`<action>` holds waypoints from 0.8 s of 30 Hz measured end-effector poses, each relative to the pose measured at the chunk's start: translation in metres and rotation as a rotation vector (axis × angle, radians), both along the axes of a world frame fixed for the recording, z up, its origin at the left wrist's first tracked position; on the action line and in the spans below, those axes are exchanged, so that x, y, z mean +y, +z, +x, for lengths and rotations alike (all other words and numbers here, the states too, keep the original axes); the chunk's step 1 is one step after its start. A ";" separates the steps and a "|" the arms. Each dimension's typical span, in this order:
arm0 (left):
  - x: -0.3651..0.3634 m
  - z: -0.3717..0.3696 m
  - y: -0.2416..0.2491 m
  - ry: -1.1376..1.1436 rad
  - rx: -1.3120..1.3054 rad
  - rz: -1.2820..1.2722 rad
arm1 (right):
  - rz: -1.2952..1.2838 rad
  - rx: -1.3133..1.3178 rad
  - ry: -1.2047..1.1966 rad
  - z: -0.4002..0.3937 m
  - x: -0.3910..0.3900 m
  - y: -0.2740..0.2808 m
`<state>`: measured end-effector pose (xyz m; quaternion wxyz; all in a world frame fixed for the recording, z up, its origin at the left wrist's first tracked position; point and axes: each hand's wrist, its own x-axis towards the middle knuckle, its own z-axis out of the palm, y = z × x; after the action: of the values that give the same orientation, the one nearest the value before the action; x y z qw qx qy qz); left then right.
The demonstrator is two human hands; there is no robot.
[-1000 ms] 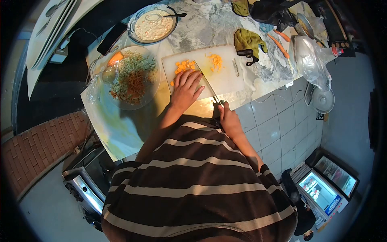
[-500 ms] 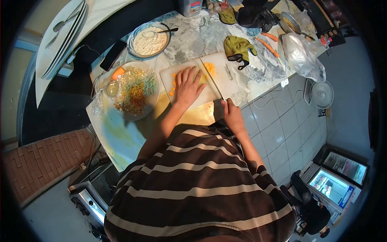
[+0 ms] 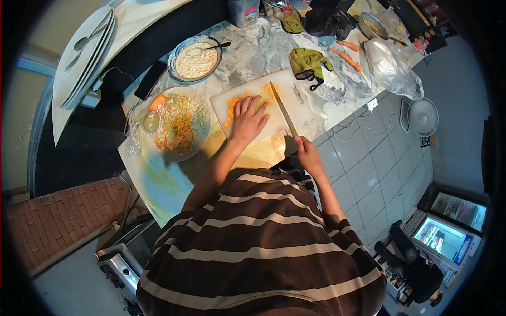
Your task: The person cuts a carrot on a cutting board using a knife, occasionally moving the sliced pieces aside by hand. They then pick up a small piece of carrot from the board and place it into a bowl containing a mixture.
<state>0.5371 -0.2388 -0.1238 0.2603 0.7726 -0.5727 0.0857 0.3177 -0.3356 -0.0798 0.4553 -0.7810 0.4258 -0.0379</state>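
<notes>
My left hand [image 3: 249, 119] lies palm down on the white cutting board [image 3: 291, 113], fingers stretched out and slightly spread. Chopped orange pieces [image 3: 230, 109], which look like carrot, lie beside and around its fingertips. Something yellowish shows between thumb and forefinger; what lies beneath the palm is hidden. Closed round the handle of a long knife [image 3: 283, 111] is my right hand [image 3: 308, 154], at the board's near right corner. The blade points away from me, apart from my left hand. More small orange bits [image 3: 274, 92] lie near its tip.
Left of the board stands a large plate [image 3: 203, 131] of shredded vegetables. Behind it are a bowl of white mixture [image 3: 196, 60] and a phone [image 3: 151, 80]. Green-black gloves [image 3: 310, 64], carrots [image 3: 346, 59] and a plastic bag [image 3: 387, 68] lie right. A person [image 3: 421, 279] sits at lower right.
The knife has swung away from my left hand, its blade now angled across the board. My right hand has shifted slightly right and nearer me. The whole view has tilted a little.
</notes>
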 end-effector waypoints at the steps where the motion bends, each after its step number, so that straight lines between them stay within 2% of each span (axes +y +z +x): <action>1: -0.001 0.000 0.001 0.032 -0.009 0.009 | 0.001 -0.002 -0.005 -0.001 0.002 -0.001; 5: -0.006 0.007 0.004 0.121 -0.018 0.051 | -0.059 -0.003 -0.008 0.000 0.012 0.000; 14: 0.010 -0.003 0.007 0.030 0.011 0.021 | -0.073 0.038 0.004 0.000 0.030 0.001; 22: 0.025 -0.023 0.001 0.056 0.084 0.030 | -0.041 0.056 0.000 -0.006 0.030 0.011; 24: 0.022 -0.023 0.001 0.059 0.092 0.034 | -0.107 0.049 0.018 -0.006 0.026 0.005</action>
<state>0.5142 -0.2163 -0.1231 0.2704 0.7966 -0.5385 0.0481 0.3121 -0.3098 -0.0752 0.4025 -0.8087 0.4273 -0.0372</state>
